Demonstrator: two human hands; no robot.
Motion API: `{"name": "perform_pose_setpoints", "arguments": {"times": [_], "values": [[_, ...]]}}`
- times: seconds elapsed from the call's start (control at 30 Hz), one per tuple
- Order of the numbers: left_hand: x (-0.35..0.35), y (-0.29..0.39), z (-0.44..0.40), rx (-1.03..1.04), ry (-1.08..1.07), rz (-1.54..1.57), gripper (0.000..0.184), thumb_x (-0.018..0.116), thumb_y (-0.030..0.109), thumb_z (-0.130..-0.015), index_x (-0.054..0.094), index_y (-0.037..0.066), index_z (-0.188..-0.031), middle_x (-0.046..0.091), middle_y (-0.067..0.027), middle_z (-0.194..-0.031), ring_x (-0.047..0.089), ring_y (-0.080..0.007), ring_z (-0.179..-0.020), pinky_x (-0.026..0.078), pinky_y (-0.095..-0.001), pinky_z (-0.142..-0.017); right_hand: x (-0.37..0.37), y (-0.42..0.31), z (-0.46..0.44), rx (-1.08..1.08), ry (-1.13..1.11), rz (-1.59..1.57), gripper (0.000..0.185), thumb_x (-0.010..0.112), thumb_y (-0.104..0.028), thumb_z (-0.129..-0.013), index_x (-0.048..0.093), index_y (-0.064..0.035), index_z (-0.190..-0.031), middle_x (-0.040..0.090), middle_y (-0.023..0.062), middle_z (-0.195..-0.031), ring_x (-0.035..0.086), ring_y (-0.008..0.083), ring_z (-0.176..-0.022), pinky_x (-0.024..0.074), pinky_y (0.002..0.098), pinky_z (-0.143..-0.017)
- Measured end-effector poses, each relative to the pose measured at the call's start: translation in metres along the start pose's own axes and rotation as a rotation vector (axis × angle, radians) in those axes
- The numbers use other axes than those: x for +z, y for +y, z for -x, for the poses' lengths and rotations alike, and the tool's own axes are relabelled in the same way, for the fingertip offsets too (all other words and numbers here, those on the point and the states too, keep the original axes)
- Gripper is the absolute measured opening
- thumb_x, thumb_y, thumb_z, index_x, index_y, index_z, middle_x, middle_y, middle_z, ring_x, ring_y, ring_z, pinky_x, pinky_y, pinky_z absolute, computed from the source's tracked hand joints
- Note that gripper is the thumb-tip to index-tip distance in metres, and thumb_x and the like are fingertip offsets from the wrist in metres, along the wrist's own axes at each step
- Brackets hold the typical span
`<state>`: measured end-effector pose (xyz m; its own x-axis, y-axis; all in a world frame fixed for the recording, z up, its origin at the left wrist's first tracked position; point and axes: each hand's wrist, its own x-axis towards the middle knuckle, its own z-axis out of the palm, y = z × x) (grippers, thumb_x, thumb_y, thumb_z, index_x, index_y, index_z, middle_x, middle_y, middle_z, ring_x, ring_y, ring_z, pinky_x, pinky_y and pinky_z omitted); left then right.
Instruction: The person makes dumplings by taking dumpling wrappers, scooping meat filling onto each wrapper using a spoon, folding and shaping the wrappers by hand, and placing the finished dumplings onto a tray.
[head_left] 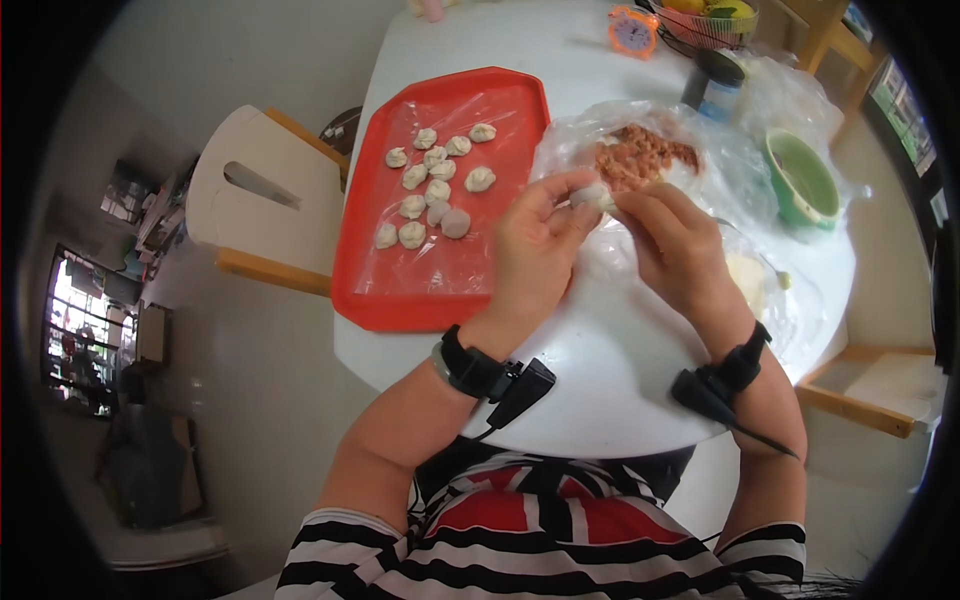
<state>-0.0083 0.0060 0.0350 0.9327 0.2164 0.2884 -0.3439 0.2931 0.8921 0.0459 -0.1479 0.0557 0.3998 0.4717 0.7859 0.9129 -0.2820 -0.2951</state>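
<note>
A small pale dumpling [594, 196] is pinched between the fingertips of both hands, partly covered by them. My left hand [541, 235] holds it from the left, and my right hand [672, 235] grips its right side. Just beyond the hands, reddish minced filling [640, 155] lies on clear plastic. Left of my left hand is a red tray [412, 312] lined with clear film, with several white dumplings [438, 190] on it. Two smoother, greyish round pieces [455, 223] lie near its middle.
A green bowl [803, 180] stands at the right, beside a dark-lidded jar [715, 80] and crumpled plastic bags. An orange clock [633, 32] and a fruit basket [708, 22] are at the back. Chairs [245, 200] flank the white table [590, 370].
</note>
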Motion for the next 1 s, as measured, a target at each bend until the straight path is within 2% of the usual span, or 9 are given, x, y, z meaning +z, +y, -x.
{"name": "perform_pose_setpoints", "arguments": {"times": [0.1, 0.23, 0.33, 0.6, 0.67, 0.73, 0.87, 0.97, 1.0], "values": [[0.003, 0.001, 0.001, -0.032, 0.06, -0.13, 0.028, 0.058, -0.005, -0.09, 0.054, -0.006, -0.118, 0.063, -0.0104, -0.111, 0.063, -0.0126, -0.097, 0.05, -0.023, -0.085, -0.001, -0.004, 0.001, 0.023, -0.041, 0.018, 0.008, 0.064, 0.0, -0.081, 0.059, -0.0011, -0.086, 0.056, 0.013, -0.079, 0.058, 0.0324, -0.071, 0.0481, 0.0401, -0.06], [0.001, -0.004, -0.001, 0.088, -0.007, -0.154, 0.028, 0.055, -0.006, -0.091, 0.055, -0.004, -0.119, 0.062, -0.011, -0.117, 0.061, -0.0131, -0.102, 0.05, -0.0233, -0.088, -0.002, -0.005, 0.002, 0.125, -0.055, -0.047, 0.007, 0.064, -0.004, -0.082, 0.058, -0.0012, -0.081, 0.054, 0.0144, -0.072, 0.055, 0.0334, -0.064, 0.046, 0.0405, -0.057], [0.0, -0.001, 0.0, 0.072, -0.048, -0.226, 0.027, 0.053, -0.006, -0.092, 0.055, -0.004, -0.12, 0.062, -0.011, -0.117, 0.06, -0.0132, -0.103, 0.049, -0.0239, -0.089, -0.002, -0.003, 0.0, 0.136, -0.071, -0.124, 0.011, 0.063, -0.006, -0.082, 0.057, -0.0001, -0.076, 0.053, 0.0151, -0.066, 0.054, 0.0338, -0.06, 0.0447, 0.0403, -0.055], [-0.005, -0.003, 0.0, 0.049, -0.077, -0.35, 0.029, 0.05, -0.005, -0.094, 0.054, -0.006, -0.124, 0.061, -0.012, -0.118, 0.06, -0.0141, -0.104, 0.05, -0.0254, -0.091, 0.003, -0.004, 0.003, 0.533, -0.139, -0.388, 0.019, 0.067, -0.013, -0.085, 0.062, 0.0034, -0.077, 0.057, 0.0133, -0.058, 0.054, 0.0175, -0.049, 0.0416, 0.032, -0.047], [-0.004, -0.008, 0.0, 0.078, -0.099, -0.31, 0.03, 0.048, -0.004, -0.095, 0.052, -0.007, -0.125, 0.061, -0.0124, -0.119, 0.061, -0.0154, -0.105, 0.05, -0.0265, -0.093, 0.006, -0.005, 0.002, 0.495, -0.131, -0.394, 0.022, 0.066, -0.015, -0.088, 0.061, 0.0023, -0.076, 0.057, 0.009, -0.056, 0.053, 0.0135, -0.048, 0.0413, 0.0294, -0.046], [-0.004, -0.01, 0.0, 0.092, -0.083, -0.236, 0.031, 0.048, -0.004, -0.096, 0.052, -0.006, -0.126, 0.061, -0.0127, -0.119, 0.06, -0.0161, -0.107, 0.049, -0.0278, -0.096, 0.0, -0.01, -0.002, 0.674, -0.163, -0.508, 0.023, 0.065, -0.016, -0.09, 0.061, 0.0011, -0.076, 0.057, 0.0054, -0.056, 0.05, 0.0099, -0.046, 0.0405, 0.0258, -0.043], [0.0, -0.003, 0.003, 0.02, -0.093, -0.144, 0.031, 0.05, 0.0, -0.096, 0.054, -0.003, -0.127, 0.062, -0.0121, -0.117, 0.061, -0.0145, -0.105, 0.05, -0.0275, -0.095, 0.0, -0.007, -0.001, 0.66, -0.158, -0.532, 0.024, 0.063, -0.017, -0.092, 0.059, 0.0007, -0.076, 0.056, 0.0024, -0.057, 0.05, 0.0069, -0.044, 0.0394, 0.0241, -0.041], [0.001, 0.002, 0.004, -0.013, -0.093, -0.303, 0.032, 0.054, 0.002, -0.095, 0.054, -0.004, -0.127, 0.064, -0.0111, -0.111, 0.062, -0.0123, -0.099, 0.051, -0.0253, -0.09, -0.002, -0.007, -0.002, 0.682, -0.143, -0.566, 0.024, 0.063, -0.016, -0.092, 0.058, 0.0004, -0.075, 0.056, 0.002, -0.058, 0.05, 0.0064, -0.043, 0.0378, 0.0226, -0.039], [0.004, 0.002, 0.005, -0.005, -0.09, -0.203, 0.034, 0.057, 0.003, -0.094, 0.054, -0.004, -0.127, 0.065, -0.0107, -0.109, 0.062, -0.0112, -0.097, 0.051, -0.0243, -0.087, -0.003, -0.007, -0.003, 0.677, -0.146, -0.566, 0.024, 0.063, -0.016, -0.092, 0.058, 0.0004, -0.075, 0.056, 0.002, -0.058, 0.05, 0.0064, -0.043, 0.0378, 0.0226, -0.039]]}}
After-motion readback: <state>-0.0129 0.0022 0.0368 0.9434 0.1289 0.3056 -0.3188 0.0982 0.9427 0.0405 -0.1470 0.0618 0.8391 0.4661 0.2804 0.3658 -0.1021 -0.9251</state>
